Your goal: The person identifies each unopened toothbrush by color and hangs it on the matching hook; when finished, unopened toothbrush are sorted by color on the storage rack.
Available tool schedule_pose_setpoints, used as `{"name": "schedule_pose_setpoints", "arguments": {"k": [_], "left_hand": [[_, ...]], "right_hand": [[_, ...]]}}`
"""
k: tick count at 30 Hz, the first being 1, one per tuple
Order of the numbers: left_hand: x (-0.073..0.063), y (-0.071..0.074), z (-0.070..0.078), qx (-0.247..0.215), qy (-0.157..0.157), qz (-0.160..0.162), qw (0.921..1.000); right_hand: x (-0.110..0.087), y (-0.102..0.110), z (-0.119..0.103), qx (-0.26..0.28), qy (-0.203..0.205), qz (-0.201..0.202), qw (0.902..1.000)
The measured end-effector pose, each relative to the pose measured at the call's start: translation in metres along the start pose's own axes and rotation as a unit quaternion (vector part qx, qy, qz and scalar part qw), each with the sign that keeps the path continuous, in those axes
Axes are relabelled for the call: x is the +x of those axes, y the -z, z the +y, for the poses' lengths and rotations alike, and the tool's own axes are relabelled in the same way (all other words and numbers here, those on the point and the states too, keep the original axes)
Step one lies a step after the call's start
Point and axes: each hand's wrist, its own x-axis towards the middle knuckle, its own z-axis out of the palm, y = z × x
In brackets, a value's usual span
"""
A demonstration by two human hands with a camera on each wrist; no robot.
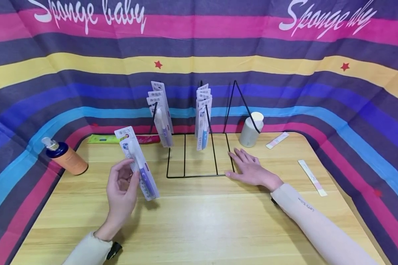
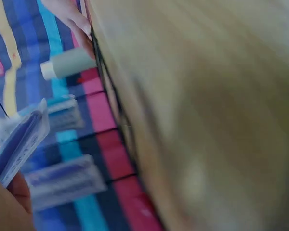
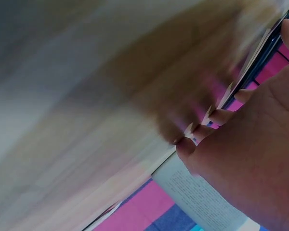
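My left hand (image 1: 122,193) pinches a packaged toothbrush (image 1: 142,170), purple-handled, in a clear blister on a white printed card. It is tilted above the table, left of a black wire rack (image 1: 192,177). The left wrist view shows the same pack (image 2: 24,139) at its left edge. My right hand (image 1: 250,170) lies with fingers spread at the rack's right side, its fingertips at the base wire. Two rows of packs hang on the rack: purple-handled toothbrushes (image 1: 166,130) on the left, blue-handled toothbrushes (image 1: 204,134) in the middle. The right hook (image 1: 242,95) bears no pack.
A white-capped grey bottle (image 1: 248,134) stands behind the right hand. Two slim white packets (image 1: 312,178) lie farther right. An orange pump bottle (image 1: 69,160) is at the left edge. Green (image 1: 103,139) and dark pink packets (image 1: 147,139) lie at the back beneath a striped cloth (image 1: 119,48).
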Motion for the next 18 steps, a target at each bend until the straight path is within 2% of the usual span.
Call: {"name": "schedule_pose_setpoints", "arguments": {"k": [2,4,6,7,10,15,18], "left_hand": [[-0.002,-0.007,0.006,0.014,-0.063,-0.004,0.9979],[-0.003,-0.015,0.01,0.023,-0.11,-0.012,0.9936],[-0.004,-0.021,0.012,0.025,-0.138,-0.024,0.9898],[-0.004,-0.024,0.013,0.026,-0.142,-0.031,0.989],[-0.001,-0.029,0.016,0.036,-0.134,-0.052,0.989],[0.007,-0.031,0.013,0.059,-0.09,-0.079,0.9911],[0.012,-0.032,0.01,0.063,-0.07,-0.084,0.992]], "right_hand": [[0.0,0.0,-0.001,0.001,0.001,0.001,1.0],[0.0,0.0,-0.001,0.0,0.003,0.004,1.0],[0.0,0.0,-0.001,-0.002,0.004,0.006,1.0],[0.001,0.0,0.0,-0.003,0.005,0.007,1.0],[0.001,0.0,0.0,-0.003,0.006,0.007,1.0],[0.001,-0.001,0.001,-0.001,0.003,0.003,1.0],[0.001,-0.001,0.001,0.0,0.002,0.0,1.0]]}}
